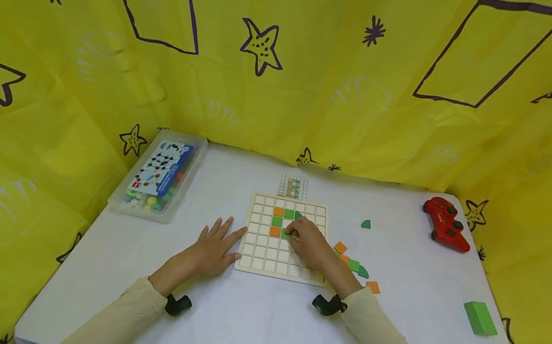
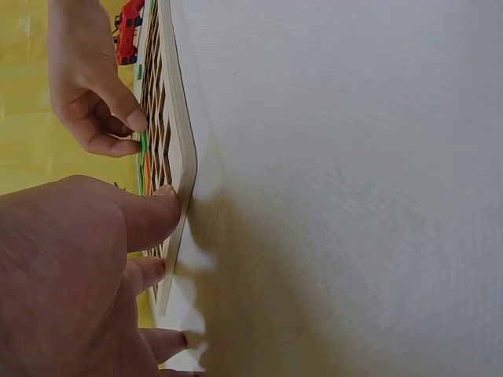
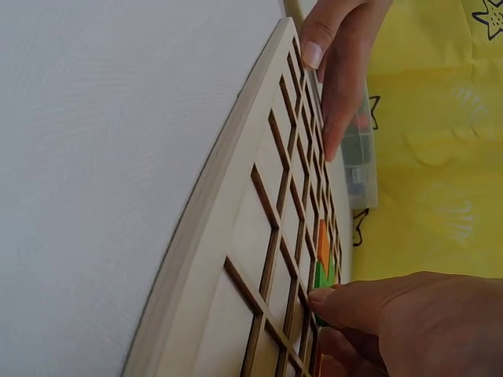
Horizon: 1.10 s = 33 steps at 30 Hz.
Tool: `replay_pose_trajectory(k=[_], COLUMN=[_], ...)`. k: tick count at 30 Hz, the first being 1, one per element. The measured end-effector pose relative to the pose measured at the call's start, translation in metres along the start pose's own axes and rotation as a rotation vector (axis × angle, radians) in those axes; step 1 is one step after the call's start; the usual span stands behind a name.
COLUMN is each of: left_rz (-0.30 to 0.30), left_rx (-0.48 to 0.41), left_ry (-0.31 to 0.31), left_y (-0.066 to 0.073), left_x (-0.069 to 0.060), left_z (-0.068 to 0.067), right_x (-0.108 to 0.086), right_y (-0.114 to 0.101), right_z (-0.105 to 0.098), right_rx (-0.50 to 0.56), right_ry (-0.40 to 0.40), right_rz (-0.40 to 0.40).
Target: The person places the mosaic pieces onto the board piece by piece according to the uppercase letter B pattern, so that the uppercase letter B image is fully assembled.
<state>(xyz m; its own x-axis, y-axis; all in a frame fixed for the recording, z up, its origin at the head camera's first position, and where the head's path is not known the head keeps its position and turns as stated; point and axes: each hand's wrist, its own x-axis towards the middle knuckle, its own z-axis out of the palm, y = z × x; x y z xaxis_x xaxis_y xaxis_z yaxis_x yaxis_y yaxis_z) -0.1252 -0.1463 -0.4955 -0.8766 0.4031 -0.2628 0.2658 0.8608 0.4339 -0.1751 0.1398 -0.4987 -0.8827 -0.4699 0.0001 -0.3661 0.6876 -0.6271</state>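
At the centre of the frame I have a pale wooden grid board lying flat on a white table. The right hand pinches a green tile between thumb and fingers, down at a cell just right of the board's centre; the fingertips cover its outline, so I cannot tell whether it is fully seated. The left hand lies with fingers spread, thumb and forefinger touching the board's left edge.

Orange squares and other green pieces sit in nearby cells. More loose tiles are scattered to the right of the board, with a green quarter-circle farther up. Just above the board is a small pattern card.

I judge the tile light, stiff, thin and smooth enough to slip. I would take it by two opposite edges, leaving its underside free to drop between the raised ridges. The board seems rigid but light enough to slide, so I would steady it by its rim, where the left hand is.
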Motion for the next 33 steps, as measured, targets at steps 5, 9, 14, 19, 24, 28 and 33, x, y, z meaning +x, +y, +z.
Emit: replay_pose_trajectory(k=[5,9,14,19,24,28,33], left_rz=[0.001,0.009,0.024,0.023,0.02,0.014,0.016], left_rx=[0.004,0.004,-0.002,0.008,0.016,0.023,0.014], left_ry=[0.001,-0.001,0.0,-0.007,-0.013,-0.009,-0.005], left_y=[0.0,-0.002,-0.004,-0.004,-0.003,-0.003,-0.002], left_x=[-0.001,-0.001,-0.002,-0.001,-0.001,-0.001,-0.002], left_z=[0.0,0.001,0.002,0.002,0.002,0.001,0.001], right_x=[-0.002,-0.005,-0.009,-0.018,-0.027,-0.03,-0.028], right_y=[0.001,0.006,0.03,0.069,0.096,0.103,0.108], right_z=[-0.001,-0.013,-0.046,-0.084,-0.107,-0.116,-0.116], right_rx=[-0.019,-0.042,-0.131,-0.255,-0.276,-0.239,-0.187], right_ry=[0.006,-0.001,-0.024,-0.043,-0.02,-0.024,-0.044], right_rz=[-0.031,-0.036,0.12,0.294,0.319,0.291,0.399])
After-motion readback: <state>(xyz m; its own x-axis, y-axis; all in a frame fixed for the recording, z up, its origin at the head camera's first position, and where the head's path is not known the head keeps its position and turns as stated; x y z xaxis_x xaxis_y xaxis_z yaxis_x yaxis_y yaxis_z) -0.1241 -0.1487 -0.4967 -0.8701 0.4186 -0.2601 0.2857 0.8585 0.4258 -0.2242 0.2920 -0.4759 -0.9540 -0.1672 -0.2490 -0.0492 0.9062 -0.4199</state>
